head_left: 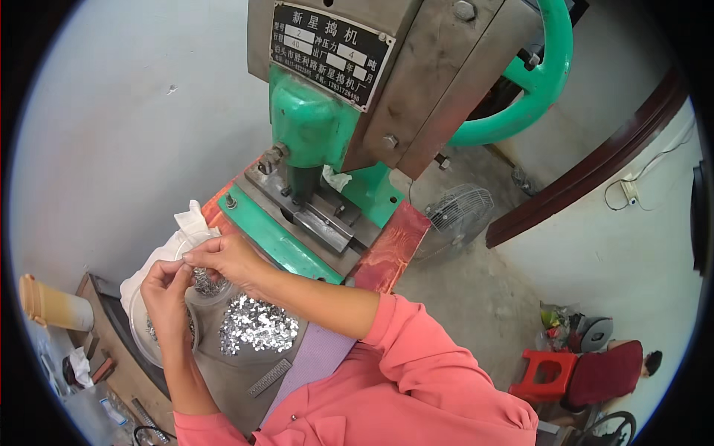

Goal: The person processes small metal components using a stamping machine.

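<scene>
My left hand (167,293) and my right hand (223,256) meet over a clear plastic container (141,338) that holds small shiny metal pieces. Both hands pinch a small cluster of metal pieces (199,279) between their fingertips. A loose heap of the same silvery pieces (256,325) lies on the grey surface just right of my hands. Both sleeves are pink.
A green and grey punch press (327,149) with a green handwheel (539,82) stands ahead, on a red-edged bed (390,249). A small metal strip (269,377) lies near me. A fan (457,212), a red stool (547,375) and a beige cup (52,305) are around.
</scene>
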Demonstrator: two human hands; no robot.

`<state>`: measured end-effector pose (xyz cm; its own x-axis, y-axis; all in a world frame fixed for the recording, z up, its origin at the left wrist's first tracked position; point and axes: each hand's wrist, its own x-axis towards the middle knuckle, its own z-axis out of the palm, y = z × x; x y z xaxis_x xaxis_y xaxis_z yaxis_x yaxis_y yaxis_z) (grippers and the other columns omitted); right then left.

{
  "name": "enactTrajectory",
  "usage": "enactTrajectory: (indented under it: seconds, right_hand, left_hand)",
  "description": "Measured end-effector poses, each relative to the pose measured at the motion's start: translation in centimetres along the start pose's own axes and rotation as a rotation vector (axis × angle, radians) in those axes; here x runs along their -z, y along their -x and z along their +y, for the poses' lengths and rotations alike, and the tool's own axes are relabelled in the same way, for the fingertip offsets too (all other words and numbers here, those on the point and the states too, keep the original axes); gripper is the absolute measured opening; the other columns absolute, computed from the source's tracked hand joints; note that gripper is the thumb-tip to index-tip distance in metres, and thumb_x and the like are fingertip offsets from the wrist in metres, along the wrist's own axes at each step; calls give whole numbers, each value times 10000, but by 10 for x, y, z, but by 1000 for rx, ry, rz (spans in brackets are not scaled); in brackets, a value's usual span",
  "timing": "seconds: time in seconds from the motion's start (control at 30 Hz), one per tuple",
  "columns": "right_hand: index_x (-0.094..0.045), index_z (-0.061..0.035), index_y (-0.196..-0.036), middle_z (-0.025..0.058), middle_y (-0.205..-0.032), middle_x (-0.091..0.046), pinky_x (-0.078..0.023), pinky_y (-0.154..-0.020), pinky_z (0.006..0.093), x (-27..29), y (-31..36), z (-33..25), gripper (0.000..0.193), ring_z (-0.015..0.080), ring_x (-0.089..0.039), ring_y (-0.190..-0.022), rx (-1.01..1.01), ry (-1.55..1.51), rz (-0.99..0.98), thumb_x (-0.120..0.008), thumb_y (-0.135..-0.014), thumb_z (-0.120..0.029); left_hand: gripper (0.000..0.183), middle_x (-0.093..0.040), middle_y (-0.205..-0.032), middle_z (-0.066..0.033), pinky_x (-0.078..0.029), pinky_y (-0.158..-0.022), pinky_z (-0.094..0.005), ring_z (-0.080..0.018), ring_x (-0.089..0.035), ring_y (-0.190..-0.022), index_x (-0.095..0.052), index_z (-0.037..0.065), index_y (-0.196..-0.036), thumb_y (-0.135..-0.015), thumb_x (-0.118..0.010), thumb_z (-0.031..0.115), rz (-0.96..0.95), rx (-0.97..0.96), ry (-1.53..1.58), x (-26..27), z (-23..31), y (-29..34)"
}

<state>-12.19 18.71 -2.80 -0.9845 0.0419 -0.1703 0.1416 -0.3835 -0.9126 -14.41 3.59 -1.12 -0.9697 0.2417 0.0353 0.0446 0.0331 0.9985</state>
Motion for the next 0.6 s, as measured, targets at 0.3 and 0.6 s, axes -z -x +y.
enactTrajectory:
  seconds: [0.3,0.6]
  right_hand:
    - [-779,-19,-945,-45,-727,-621,-413,-582,232,8,-2,-2,214,53,-522,-648,78,421,29,-752,-899,-226]
    - [-786,-51,-913,82,-861,-711,-498,-650,323,7,6,-10,172,185,-652,-722,380,895,105,-784,-836,-206]
  left_hand:
    - [176,-737,-855,-136,-532,-723,-269,-142,-689,-748,-726,-56,-1006,-866,-674,36,26,-39,-336,5,5,16]
    - [242,-697,-971,-169,-553,-737,-368,-291,-702,-799,-714,-29,-1060,-829,-712,44,14,-260,-530,4,4,31]
